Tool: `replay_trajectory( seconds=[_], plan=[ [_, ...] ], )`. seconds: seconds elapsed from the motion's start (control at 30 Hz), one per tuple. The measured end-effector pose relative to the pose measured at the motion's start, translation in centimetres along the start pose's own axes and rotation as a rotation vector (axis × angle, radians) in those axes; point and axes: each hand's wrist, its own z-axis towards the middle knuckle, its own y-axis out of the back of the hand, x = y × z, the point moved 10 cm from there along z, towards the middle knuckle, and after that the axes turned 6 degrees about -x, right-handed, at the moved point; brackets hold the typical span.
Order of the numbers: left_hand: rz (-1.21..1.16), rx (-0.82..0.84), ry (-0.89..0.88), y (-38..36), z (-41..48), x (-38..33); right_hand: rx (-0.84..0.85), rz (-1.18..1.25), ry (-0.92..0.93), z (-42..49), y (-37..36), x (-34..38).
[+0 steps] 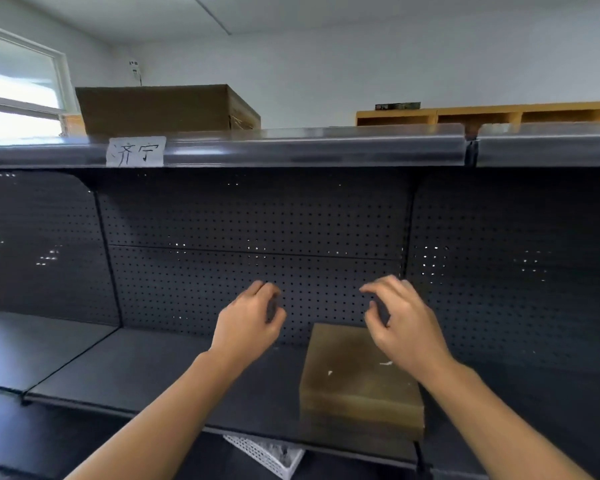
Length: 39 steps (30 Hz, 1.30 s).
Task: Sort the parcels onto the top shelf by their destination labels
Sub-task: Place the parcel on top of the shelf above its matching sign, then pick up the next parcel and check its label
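Note:
A brown cardboard parcel point(357, 382) lies flat on the dark middle shelf point(153, 379), right of centre. Both my hands hover above that shelf with curled, parted fingers and hold nothing. My left hand point(248, 322) is to the left of the parcel, apart from it. My right hand point(400, 320) is over the parcel's far right corner, whether touching it I cannot tell. The top shelf point(309, 147) runs across above, with a white handwritten label point(136, 151) on its front edge at the left. A large cardboard box point(163, 109) stands on the top shelf behind that label.
A dark perforated back panel point(257, 237) closes the shelf bay. A white plastic basket point(267, 453) shows below the middle shelf. Wooden cubbyholes point(482, 116) stand along the far wall at the right. A window point(18, 84) is at the left.

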Motion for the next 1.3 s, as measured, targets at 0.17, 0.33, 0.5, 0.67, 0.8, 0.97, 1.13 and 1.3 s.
replay_trajectory(
  seconds=[0.17,0.33,0.5,0.67,0.8,0.97,1.13,1.3],
  plan=[
    [-0.008,0.235,0.136,-8.4,-2.9,0.2,0.131,-0.024,-0.195,-4.1,-3.6,-6.8],
    [-0.042,0.441,0.341,-14.9,-5.9,1.3,0.300,-0.139,-0.396,-8.0,-7.1,-13.9],
    [-0.151,0.574,0.592,-19.4,-9.4,3.0,0.403,-0.154,-0.607,-11.9,-8.7,-18.7],
    [-0.175,0.626,0.701,-21.6,-11.8,3.3,0.466,0.074,-0.946,-16.4,-11.0,-22.1],
    [-0.362,0.546,0.829,-22.1,-12.3,2.2,0.469,0.260,-1.085,-17.8,-11.8,-21.1],
    [-0.512,0.456,0.914,-21.8,-12.6,2.2,0.387,0.397,-1.086,-17.7,-12.0,-20.7],
    [-0.610,0.327,0.911,-20.2,-11.8,1.9,0.266,0.554,-1.080,-16.9,-11.0,-20.2],
    [-0.746,0.178,0.912,-16.2,-9.0,-0.4,0.112,0.651,-0.982,-14.6,-8.3,-19.3]
  ],
)
